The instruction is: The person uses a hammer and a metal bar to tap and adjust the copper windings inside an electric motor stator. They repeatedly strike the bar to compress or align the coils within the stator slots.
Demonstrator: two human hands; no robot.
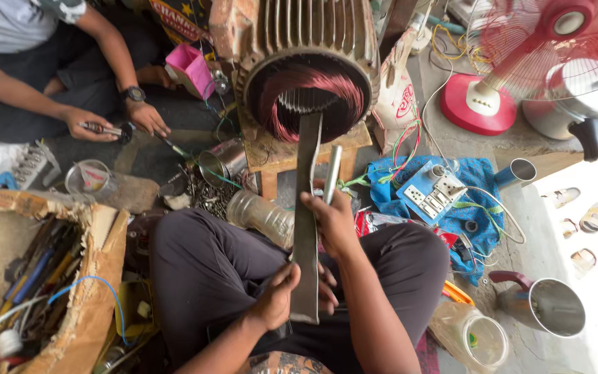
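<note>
Nearest the camera, the seated person's crossed legs in dark trousers [202,270] fill the lower middle of the view. Above the lap, the left hand [276,296] is closed around the near end of a long flat metal strip [306,208], thumb and fingers wrapped about its lower edge. The right hand [332,220] is closed higher up, gripping the strip at mid-length together with a slim metal rod [332,173] that lies just beside it. The strip runs away from the body, and its far end reaches the mouth of a large motor stator [306,76], whose bore is lined with reddish copper windings [313,86].

Judged by its look, the strip is stiff, thin and moderately heavy, with bare smooth faces that may slip and edges that may cut. The two-point hold, near end and middle, suits it. The windings appear fragile against scraping.

The stator rests on a low wooden stool [278,156]. Left of the legs lies a torn cardboard box [98,256] of tools. To the right are a blue cloth [479,180] bearing a socket board [432,195], a steel jug [548,305] and, farther, a red fan [493,90]. At far left, a second person's hands [115,125] hold a small tool.
</note>
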